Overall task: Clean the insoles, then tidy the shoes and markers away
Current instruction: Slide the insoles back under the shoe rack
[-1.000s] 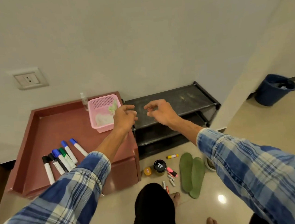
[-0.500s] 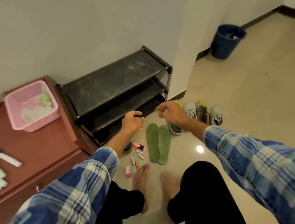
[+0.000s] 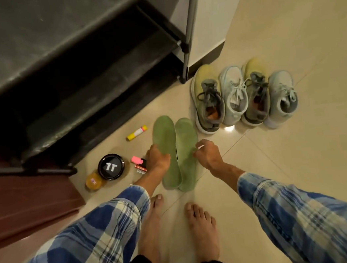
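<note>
My left hand (image 3: 158, 160) grips the left green insole (image 3: 164, 136), twelve o'clock of my feet (image 3: 199, 225); right hand (image 3: 208, 156) curls beside the right green insole (image 3: 187, 142), grasp unclear. Pickup for cleaning; next, lift both.

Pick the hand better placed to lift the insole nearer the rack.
Left. The left hand grips the rack-side insole at its edge; the right hand sits at the other insole, grip unclear.

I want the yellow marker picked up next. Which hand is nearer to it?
Left. The left hand grips the left insole, just below and right of the yellow marker. The right hand is at the outer edge of the right insole, farther right.
</note>
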